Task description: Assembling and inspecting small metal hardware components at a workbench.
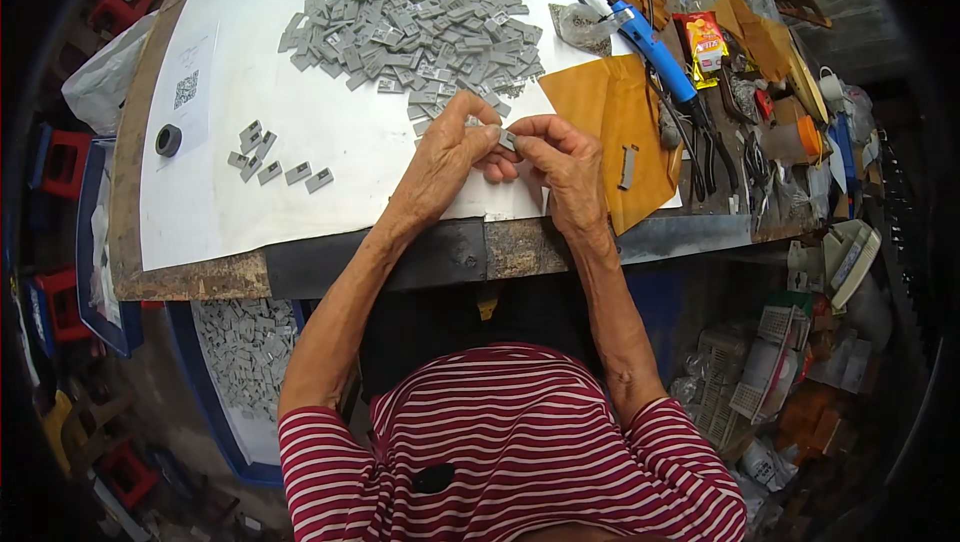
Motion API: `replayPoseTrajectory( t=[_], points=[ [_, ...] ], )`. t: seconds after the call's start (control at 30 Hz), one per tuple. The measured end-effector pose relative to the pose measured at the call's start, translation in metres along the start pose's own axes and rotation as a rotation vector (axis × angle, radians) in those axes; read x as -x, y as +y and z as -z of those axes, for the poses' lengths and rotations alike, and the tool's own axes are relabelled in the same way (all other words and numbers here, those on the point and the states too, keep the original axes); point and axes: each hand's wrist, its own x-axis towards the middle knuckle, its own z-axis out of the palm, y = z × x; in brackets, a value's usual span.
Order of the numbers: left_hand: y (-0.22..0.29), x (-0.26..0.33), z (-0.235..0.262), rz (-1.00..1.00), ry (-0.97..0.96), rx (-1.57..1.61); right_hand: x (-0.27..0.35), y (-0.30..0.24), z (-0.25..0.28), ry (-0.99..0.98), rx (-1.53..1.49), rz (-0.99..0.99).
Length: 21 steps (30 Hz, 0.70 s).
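Note:
Between my two hands, above the white sheet (380, 177), is a small grey rectangular plastic piece (507, 140). The fingers of my left hand (455, 152) pinch its left end. My right hand (567, 157) grips the other end between thumb and forefinger. Just beyond my hands spreads a big heap of similar grey pieces (415, 17). A small group of several grey pieces (269, 173) lies apart to the left of my left forearm. Right of my right hand, a longer grey strip (628, 167) rests on a brown envelope (590, 92).
A blue corded power screwdriver (653, 49) lies at the right, near pliers (715, 147) and a red-yellow packet (704, 42). A black ring (168, 140) sits at the left. Below the table edge stands a blue bin (232, 442) holding many grey pieces. Red stools (62, 162) are further left.

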Motion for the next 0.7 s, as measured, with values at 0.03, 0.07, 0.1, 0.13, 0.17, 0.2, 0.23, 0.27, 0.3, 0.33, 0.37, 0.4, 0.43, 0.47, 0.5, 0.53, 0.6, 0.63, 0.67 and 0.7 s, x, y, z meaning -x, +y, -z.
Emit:
replayPoseTrajectory(
  t=[0.03,0.07,0.1,0.13,0.17,0.2,0.23,0.27,0.3,0.33,0.37,0.4,0.43,0.47,0.5,0.53,0.6,0.63,0.67,0.7],
  points=[
    [-0.001,0.000,0.000,-0.006,-0.020,0.034,-0.001,0.001,0.002,-0.017,0.002,-0.005],
    [-0.001,0.000,0.000,-0.008,-0.021,0.034,-0.001,0.001,0.003,-0.034,0.005,-0.011],
    [-0.002,-0.001,0.000,-0.005,-0.036,0.077,-0.001,-0.001,0.003,-0.034,0.005,-0.009],
    [-0.002,0.000,0.000,-0.001,-0.051,0.120,0.000,-0.003,0.004,-0.044,-0.002,-0.022],
    [-0.002,0.000,-0.001,-0.002,-0.051,0.121,0.000,-0.005,0.003,-0.055,-0.010,-0.034],
    [-0.001,0.000,-0.001,0.011,-0.053,0.134,0.000,-0.005,0.003,-0.055,-0.009,-0.034],
    [-0.001,0.000,-0.001,0.025,-0.057,0.147,0.000,-0.006,0.002,-0.054,-0.004,-0.021],
    [-0.001,0.000,-0.002,0.024,-0.059,0.148,0.000,-0.006,0.002,-0.054,0.002,-0.008],
    [-0.001,0.000,-0.002,0.028,-0.059,0.166,0.000,-0.006,0.003,-0.052,0.002,-0.008],
    [0.000,0.000,-0.002,0.032,-0.059,0.184,-0.001,-0.005,0.003,-0.057,0.022,-0.002],
    [-0.001,0.000,-0.002,0.032,-0.061,0.184,-0.001,-0.005,0.004,-0.062,0.042,0.004],
    [-0.001,0.000,-0.002,0.022,-0.067,0.157,-0.002,-0.004,0.005,-0.060,0.042,0.005],
    [-0.001,0.000,-0.002,0.012,-0.071,0.131,-0.003,-0.002,0.007,-0.076,0.051,0.010],
    [-0.001,-0.001,-0.003,0.012,-0.073,0.131,-0.003,-0.002,0.008,-0.091,0.059,0.016],
    [0.001,-0.001,-0.003,0.024,-0.078,0.121,-0.003,-0.004,0.009,-0.090,0.059,0.016],
    [0.001,-0.001,-0.003,0.037,-0.082,0.112,-0.003,-0.007,0.010,-0.113,0.067,0.002],
    [0.001,-0.001,-0.003,0.035,-0.071,0.098,-0.004,-0.007,0.011,-0.137,0.074,-0.012],
    [0.001,-0.002,-0.003,0.033,-0.063,0.085,-0.006,-0.006,0.013,-0.143,0.116,0.016],
    [0.002,-0.002,-0.003,0.033,-0.061,0.084,-0.007,-0.005,0.014,-0.151,0.158,0.043],
    [0.004,-0.001,-0.003,0.044,-0.072,0.072,-0.007,-0.006,0.014,-0.154,0.155,0.043]
  ],
)
